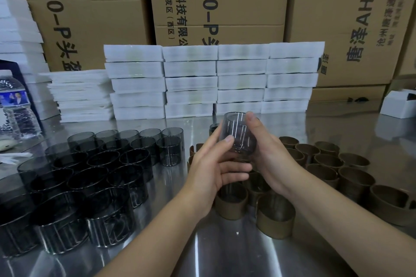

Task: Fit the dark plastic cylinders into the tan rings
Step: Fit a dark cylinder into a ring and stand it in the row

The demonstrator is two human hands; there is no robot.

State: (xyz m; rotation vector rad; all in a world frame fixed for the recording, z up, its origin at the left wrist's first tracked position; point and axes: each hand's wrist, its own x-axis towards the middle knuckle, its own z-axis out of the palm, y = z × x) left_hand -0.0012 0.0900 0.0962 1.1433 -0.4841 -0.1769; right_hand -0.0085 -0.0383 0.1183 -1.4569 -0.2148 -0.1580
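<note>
Fingers (234, 167) of the left hand (207, 172) and right hand (270, 159) cover the lower end of the dark cylinder (238, 130), so whether anything is fitted there cannot be told, and the edges cut off the water bottle (15, 105) and the rightmost tan ring (391, 206).

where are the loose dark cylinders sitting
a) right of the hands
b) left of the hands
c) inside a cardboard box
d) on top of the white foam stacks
b: the loose dark cylinders stand grouped left of the left hand, while most tan rings lie on the right side.
</note>
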